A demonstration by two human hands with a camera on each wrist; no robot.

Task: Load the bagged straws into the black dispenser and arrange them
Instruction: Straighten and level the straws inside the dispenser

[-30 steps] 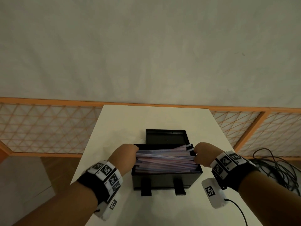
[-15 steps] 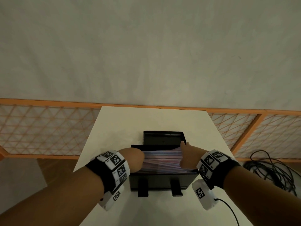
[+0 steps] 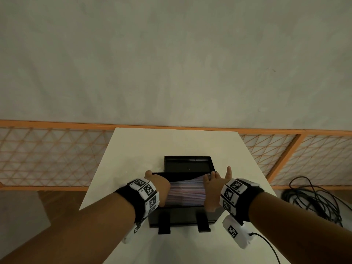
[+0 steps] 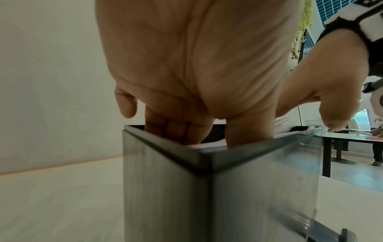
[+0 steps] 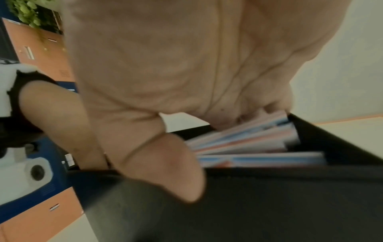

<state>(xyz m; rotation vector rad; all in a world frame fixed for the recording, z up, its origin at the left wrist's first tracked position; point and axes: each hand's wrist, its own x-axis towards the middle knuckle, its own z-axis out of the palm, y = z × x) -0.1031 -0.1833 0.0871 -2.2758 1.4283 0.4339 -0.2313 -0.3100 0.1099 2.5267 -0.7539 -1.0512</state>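
Note:
The black dispenser [image 3: 182,216] stands on the white table with its lid [image 3: 187,164] tipped open behind it. Striped paper-wrapped straws [image 3: 185,191] lie lengthwise inside, level with the rim. My left hand [image 3: 160,185] is at the box's left end; in the left wrist view its fingers [image 4: 176,129] and thumb reach straight down inside the dispenser [image 4: 228,196], tips hidden by the wall. My right hand [image 3: 213,187] lies flat on the straws' right end, fingers spread. In the right wrist view its thumb [image 5: 176,180] hangs over the front wall beside the straws [image 5: 259,147].
The narrow white table [image 3: 171,145] runs to an orange lattice fence [image 3: 47,159] below a grey wall. Black cables [image 3: 314,199] are coiled on the floor at right. A thin cable [image 3: 266,242] trails from my right wrist camera across the near table.
Both hands have let go of the bundle's ends and moved over the box. The straws have sunk lower into it, and my right hand has opened flat on them.

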